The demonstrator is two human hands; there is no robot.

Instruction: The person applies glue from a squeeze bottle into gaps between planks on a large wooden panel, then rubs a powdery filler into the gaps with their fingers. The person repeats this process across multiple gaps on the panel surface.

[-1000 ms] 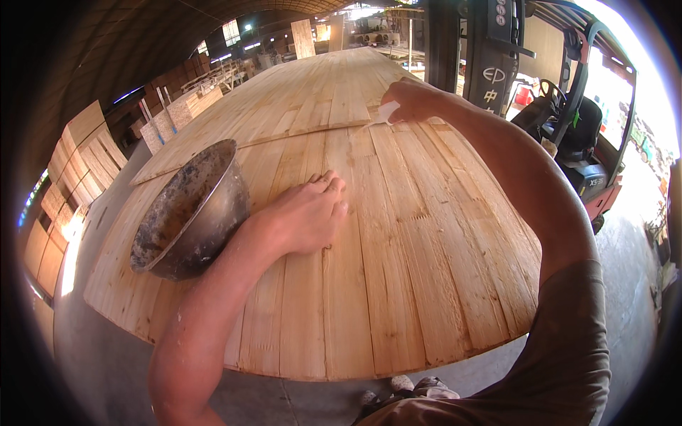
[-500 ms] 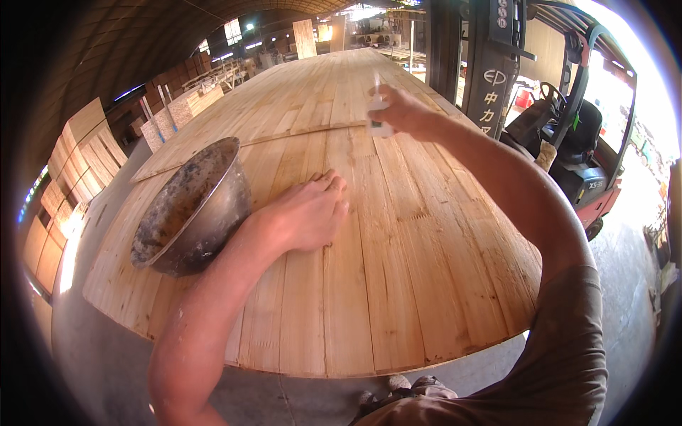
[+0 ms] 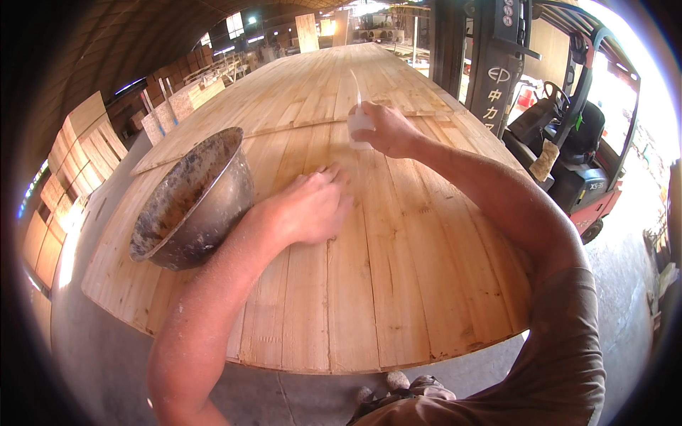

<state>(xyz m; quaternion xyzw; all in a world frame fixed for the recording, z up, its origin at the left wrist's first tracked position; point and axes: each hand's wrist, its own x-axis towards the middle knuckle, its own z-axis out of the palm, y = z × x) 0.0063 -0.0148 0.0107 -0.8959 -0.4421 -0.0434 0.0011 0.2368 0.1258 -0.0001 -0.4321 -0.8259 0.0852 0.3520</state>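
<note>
A broad panel of joined wooden boards (image 3: 398, 284) lies before me. Over its middle, my right hand (image 3: 391, 130) is closed around a small whitish bottle (image 3: 359, 128) with a long thin nozzle pointing up. Nearer to me, my left hand (image 3: 320, 202) rests low on the boards, its fingers curled and blurred by motion; whatever they may hold is hidden. Left of that hand, a dented metal bowl (image 3: 220, 195) stands tilted on the panel, its inside crusted with dark and brownish residue. My left forearm passes close by its near side.
A second wooden panel (image 3: 320, 85) overlaps the far part, leaving a raised edge across the surface. On the right stands a forklift (image 3: 568, 142). Stacked boards (image 3: 85, 153) line the left side. My shoes (image 3: 398, 380) show below the near edge.
My right hand has come left and slightly nearer with the bottle. My left hand has stayed about where it was, its fingers now smeared by motion.
</note>
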